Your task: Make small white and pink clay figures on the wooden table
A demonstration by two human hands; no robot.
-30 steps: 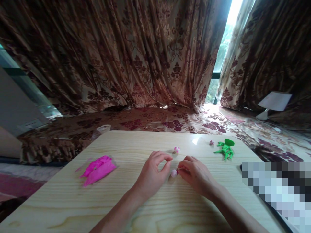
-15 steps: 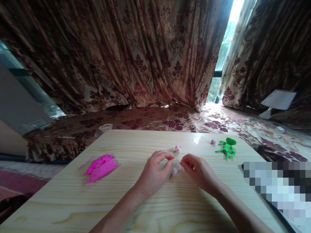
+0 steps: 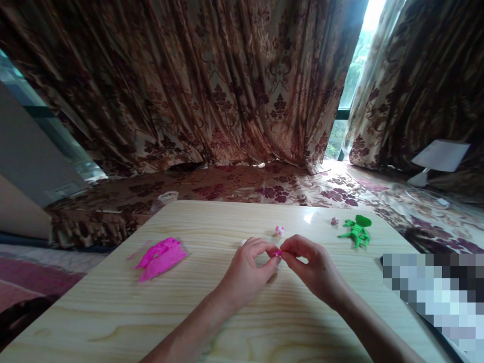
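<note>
My left hand and my right hand meet at the middle of a light wooden table. Their fingertips pinch together on a tiny pink piece of clay, held just above the table. The thumbs and forefingers of both hands are closed on it; the other fingers are curled. A small pink and white clay piece lies on the table just beyond the hands.
A crumpled bright pink wrapper lies at the left of the table. A green clay figure and a small mauve bit sit at the far right. A pixelated patch covers the right edge. Patterned curtains hang behind; a white lamp stands at right.
My hands have come together. The right hand lifted off the small pale pink ball on the table and its fingertips now meet the left hand's pinch; that ball no longer shows.
</note>
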